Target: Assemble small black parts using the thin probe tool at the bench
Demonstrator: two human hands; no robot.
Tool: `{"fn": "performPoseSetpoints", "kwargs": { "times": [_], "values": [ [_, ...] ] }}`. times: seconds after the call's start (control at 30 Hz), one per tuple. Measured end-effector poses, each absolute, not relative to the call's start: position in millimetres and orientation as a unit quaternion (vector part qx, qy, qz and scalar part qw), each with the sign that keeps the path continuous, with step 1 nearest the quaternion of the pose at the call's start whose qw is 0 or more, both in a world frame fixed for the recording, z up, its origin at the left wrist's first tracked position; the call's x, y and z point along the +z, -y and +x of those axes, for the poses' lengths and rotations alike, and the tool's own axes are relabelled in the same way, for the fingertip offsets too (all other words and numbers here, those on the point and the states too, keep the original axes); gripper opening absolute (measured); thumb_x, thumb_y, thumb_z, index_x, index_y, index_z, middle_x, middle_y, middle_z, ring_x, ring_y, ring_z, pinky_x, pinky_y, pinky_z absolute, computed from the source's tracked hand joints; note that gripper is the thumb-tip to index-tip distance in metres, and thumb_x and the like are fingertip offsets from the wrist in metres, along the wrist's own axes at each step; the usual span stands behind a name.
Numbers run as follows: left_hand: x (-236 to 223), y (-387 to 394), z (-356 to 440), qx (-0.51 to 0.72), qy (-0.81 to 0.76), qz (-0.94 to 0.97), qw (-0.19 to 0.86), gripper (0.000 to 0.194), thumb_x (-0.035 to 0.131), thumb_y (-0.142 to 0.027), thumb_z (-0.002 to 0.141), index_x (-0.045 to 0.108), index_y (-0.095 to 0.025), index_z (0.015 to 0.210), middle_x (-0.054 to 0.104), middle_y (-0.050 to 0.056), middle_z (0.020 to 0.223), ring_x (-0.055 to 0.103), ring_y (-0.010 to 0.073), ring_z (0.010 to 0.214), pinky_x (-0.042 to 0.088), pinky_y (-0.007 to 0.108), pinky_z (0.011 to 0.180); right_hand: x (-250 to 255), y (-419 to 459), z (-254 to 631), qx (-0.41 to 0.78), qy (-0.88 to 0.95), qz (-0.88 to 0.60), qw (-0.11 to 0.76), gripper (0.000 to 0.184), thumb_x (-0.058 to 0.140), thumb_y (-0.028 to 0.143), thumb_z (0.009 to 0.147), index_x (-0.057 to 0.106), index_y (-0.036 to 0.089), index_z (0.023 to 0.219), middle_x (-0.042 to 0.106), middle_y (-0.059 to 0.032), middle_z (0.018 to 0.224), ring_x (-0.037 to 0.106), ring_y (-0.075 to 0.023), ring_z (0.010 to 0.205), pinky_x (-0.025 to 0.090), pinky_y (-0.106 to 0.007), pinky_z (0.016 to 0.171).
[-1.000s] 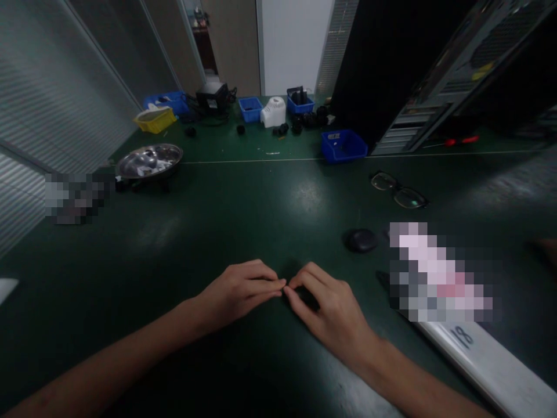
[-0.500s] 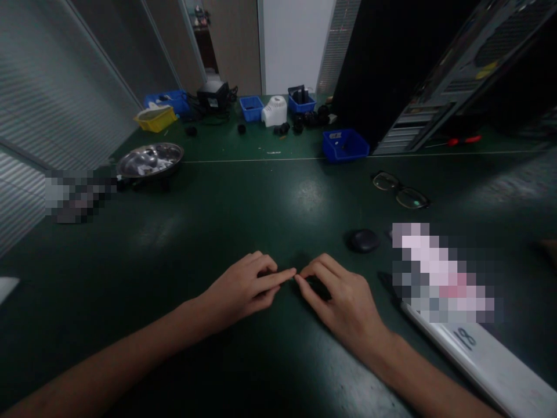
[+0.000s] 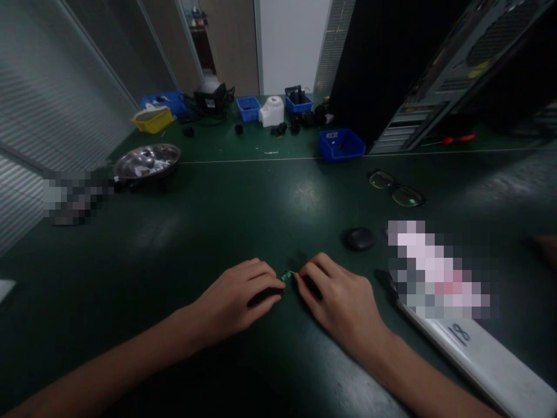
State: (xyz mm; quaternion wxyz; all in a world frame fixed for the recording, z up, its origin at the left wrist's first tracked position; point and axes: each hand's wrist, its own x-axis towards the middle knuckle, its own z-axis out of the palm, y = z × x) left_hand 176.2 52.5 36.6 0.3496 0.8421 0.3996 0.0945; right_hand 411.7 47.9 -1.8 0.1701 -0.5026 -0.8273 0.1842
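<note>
A tiny green circuit board [image 3: 286,276] lies between my two hands, low over the dark green tabletop [image 3: 226,215]. My left hand [image 3: 243,290] has its fingers curled, with the fingertips at the board's left end; the thumb is slightly apart below. From the right, my right hand [image 3: 342,293] pinches thumb and index finger together at the board's other end. A thin pale sliver shows at that pinch, too small to name. A black computer mouse [image 3: 360,238] sits just beyond my right hand.
Eyeglasses [image 3: 397,188] and a blue bin [image 3: 342,145] lie farther back. On the right is a white case marked 18 [image 3: 487,348] beside a blurred-out patch. A metal bowl [image 3: 148,161] stands at left. Bins, a white device [image 3: 272,111] and black parts line the back.
My left index finger, stretched across before, has drawn back and curled, uncovering the green board. My right hand keeps its pinch in nearly the same place. The view has shifted slightly.
</note>
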Motion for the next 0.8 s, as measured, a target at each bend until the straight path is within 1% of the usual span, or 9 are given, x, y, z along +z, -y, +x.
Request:
{"fn": "performPoseSetpoints", "kwargs": {
  "times": [0.1, 0.2, 0.3, 0.4, 0.5, 0.6, 0.73, 0.8],
  "values": [
    [32.4, -42.6, 182.1, 0.107, -0.430, 0.815, 0.373, 0.024, 0.060, -0.023, 0.099, 0.064, -0.022, 0.122, 0.068, 0.005, 0.115, 0.062, 0.0176, 0.104, 0.053, 0.032, 0.092, 2.3, -45.1, 410.5, 0.147, 0.826, -0.520, 0.159, 0.021, 0.050, 0.029, 0.104, 0.062, 0.023, 0.088, 0.063, -0.0024, 0.089, 0.061, -0.0147, 0.071, 0.032, -0.030, 0.055],
    [27.5, -36.9, 188.2, 0.135, -0.457, 0.796, 0.374, 0.025, 0.060, -0.024, 0.099, 0.063, -0.022, 0.123, 0.068, 0.004, 0.114, 0.062, 0.0165, 0.104, 0.053, 0.032, 0.092, 4.8, -44.4, 411.1, 0.127, 0.819, -0.538, 0.151, 0.021, 0.050, 0.030, 0.103, 0.060, 0.023, 0.086, 0.063, -0.0023, 0.087, 0.062, -0.0160, 0.071, 0.031, -0.031, 0.054],
    [25.4, -37.4, 197.6, 0.141, -0.467, 0.804, 0.339, 0.021, 0.059, -0.026, 0.100, 0.064, -0.021, 0.120, 0.067, 0.006, 0.113, 0.061, 0.0182, 0.104, 0.053, 0.034, 0.092, 3.8, -46.8, 412.3, 0.127, 0.812, -0.549, 0.151, 0.020, 0.051, 0.031, 0.102, 0.060, 0.023, 0.086, 0.063, -0.0021, 0.087, 0.063, -0.0163, 0.072, 0.032, -0.031, 0.055],
    [26.4, -40.9, 208.9, 0.121, -0.470, 0.820, 0.305, 0.020, 0.058, -0.025, 0.100, 0.063, -0.019, 0.118, 0.066, 0.007, 0.116, 0.059, 0.0202, 0.108, 0.053, 0.037, 0.094, 1.4, -49.6, 412.9, 0.133, 0.806, -0.557, 0.149, 0.018, 0.053, 0.031, 0.102, 0.061, 0.023, 0.087, 0.064, -0.0016, 0.089, 0.064, -0.0164, 0.071, 0.033, -0.031, 0.055],
    [27.9, -47.0, 207.5, 0.094, -0.465, 0.833, 0.284, 0.020, 0.055, -0.022, 0.101, 0.064, -0.017, 0.118, 0.068, 0.007, 0.114, 0.061, 0.0206, 0.105, 0.055, 0.039, 0.095, 0.2, -50.8, 414.0, 0.147, 0.801, -0.562, 0.146, 0.019, 0.053, 0.031, 0.102, 0.062, 0.023, 0.087, 0.064, -0.0012, 0.090, 0.064, -0.0166, 0.071, 0.034, -0.030, 0.056],
    [28.8, -60.9, 176.3, 0.098, -0.496, 0.821, 0.264, 0.023, 0.055, -0.024, 0.101, 0.066, -0.020, 0.120, 0.070, 0.007, 0.115, 0.065, 0.0202, 0.103, 0.056, 0.038, 0.092, -0.3, -51.2, 416.2, 0.168, 0.800, -0.557, 0.148, 0.020, 0.052, 0.035, 0.103, 0.061, 0.024, 0.089, 0.064, -0.0011, 0.092, 0.064, -0.0168, 0.073, 0.036, -0.030, 0.057],
    [32.7, -90.4, 92.0, 0.121, -0.632, 0.734, 0.218, 0.035, 0.066, -0.036, 0.094, 0.066, -0.026, 0.128, 0.073, 0.005, 0.116, 0.069, 0.0211, 0.098, 0.057, 0.035, 0.084, -0.6, -52.3, 418.9, 0.189, 0.795, -0.555, 0.155, 0.021, 0.051, 0.035, 0.103, 0.062, 0.023, 0.090, 0.064, -0.0017, 0.093, 0.064, -0.0167, 0.074, 0.037, -0.029, 0.058],
    [36.1, -103.0, 46.0, 0.127, -0.701, 0.680, 0.172, 0.038, 0.068, -0.043, 0.092, 0.068, -0.027, 0.126, 0.073, 0.003, 0.119, 0.069, 0.0217, 0.101, 0.056, 0.036, 0.088, -0.5, -52.8, 419.5, 0.197, 0.792, -0.555, 0.159, 0.022, 0.050, 0.035, 0.103, 0.062, 0.023, 0.089, 0.065, -0.0020, 0.093, 0.064, -0.0164, 0.074, 0.038, -0.029, 0.059]
  ]
}}
